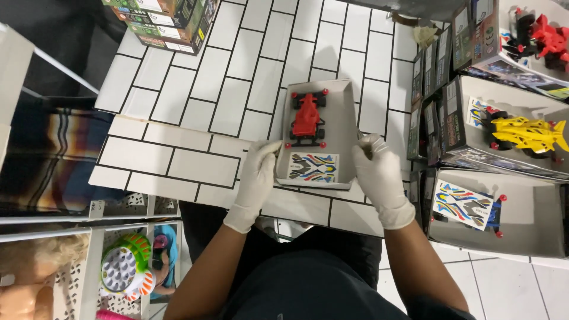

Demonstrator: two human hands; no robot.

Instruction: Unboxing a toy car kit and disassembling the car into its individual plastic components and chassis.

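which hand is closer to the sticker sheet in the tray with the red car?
Left. The left hand grips the tray edge right beside the sticker sheet. The right hand holds the opposite edge, with bare tray between it and the sheet.

1. A board [237,77] patterned with white bricks and dark joints fills the middle of the scene, lying flat as the work surface.
2. Near right, white floor tiles [510,290] with grey grout show below the board's edge.
3. Far left, a stack of printed cartons [169,21] sits at the board's corner.
4. On the right, open grey boxes [521,213] stand close together in a row, running from near to far.
5. Near left, white shelving [89,237] holds boxed toys, among them a colourful toy phone [125,268].
6. The light is even and bright, with soft shadows.
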